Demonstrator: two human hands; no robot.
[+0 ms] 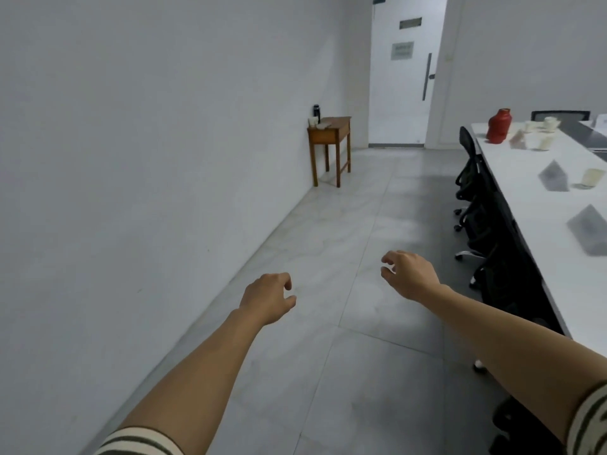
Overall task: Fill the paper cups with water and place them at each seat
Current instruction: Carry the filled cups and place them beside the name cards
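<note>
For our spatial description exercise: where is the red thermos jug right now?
In the head view, the red thermos jug stands at upper right on the long white table, near its far end, left of pale paper cups.

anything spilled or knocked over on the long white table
Nothing plainly stands out. No spill shows on the white table. Several paper cups are bunched beside the red flask at the far end, and one cup stands by a tent card. The blur hides whether any is tipped.
</note>
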